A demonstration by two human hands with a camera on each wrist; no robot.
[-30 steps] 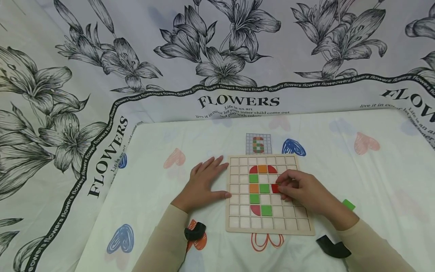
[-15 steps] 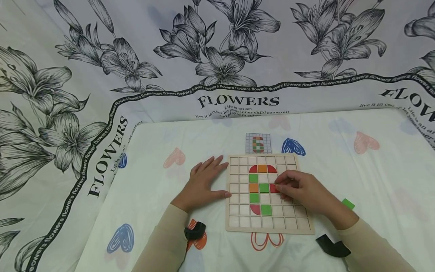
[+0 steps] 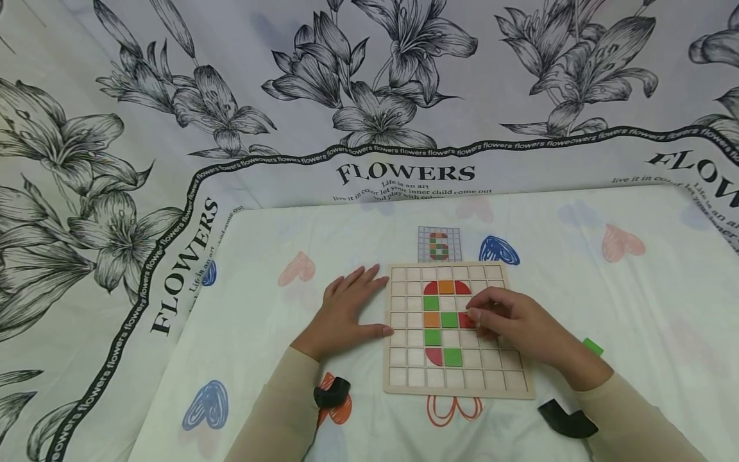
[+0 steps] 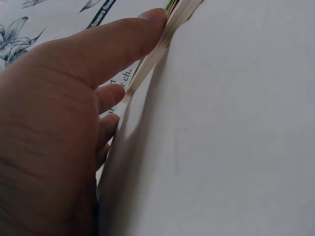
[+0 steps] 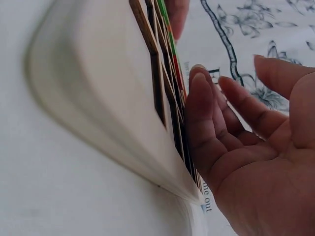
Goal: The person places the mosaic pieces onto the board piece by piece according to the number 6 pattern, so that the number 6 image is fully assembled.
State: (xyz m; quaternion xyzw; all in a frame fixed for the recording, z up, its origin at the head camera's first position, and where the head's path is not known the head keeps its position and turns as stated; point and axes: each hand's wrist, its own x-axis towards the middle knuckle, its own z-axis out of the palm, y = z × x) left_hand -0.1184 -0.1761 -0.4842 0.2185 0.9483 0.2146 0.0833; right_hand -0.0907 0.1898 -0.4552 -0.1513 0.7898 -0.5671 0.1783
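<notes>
A wooden grid board (image 3: pixel 404 381) lies on the table. Colored tiles sit in its cells: red rounded pieces, orange squares and several green squares. My left hand (image 3: pixel 345 317) lies beside the board with fingers spread, its thumb touching the left edge. Over the board's right half is my right hand (image 3: pixel 516 324), thumb and index fingertips right at a red tile (image 3: pixel 465 320) that sits in a middle-row cell and is partly hidden. In the right wrist view, the thumb (image 5: pixel 280 73) stands apart from the loosely bent fingers, with no tile between them.
Behind the board lies a small printed card (image 3: pixel 424 244) with a colored grid pattern. A loose green tile (image 3: pixel 593 347) rests on the heart-patterned cloth (image 3: pixel 254 289), beside the right wrist. Flower-printed fabric (image 3: pixel 231 77) rises at the back and left.
The red tile has shifted slightly left and settled into its cell. My right thumb and index finger have loosened from it. My left hand has stayed in place.
</notes>
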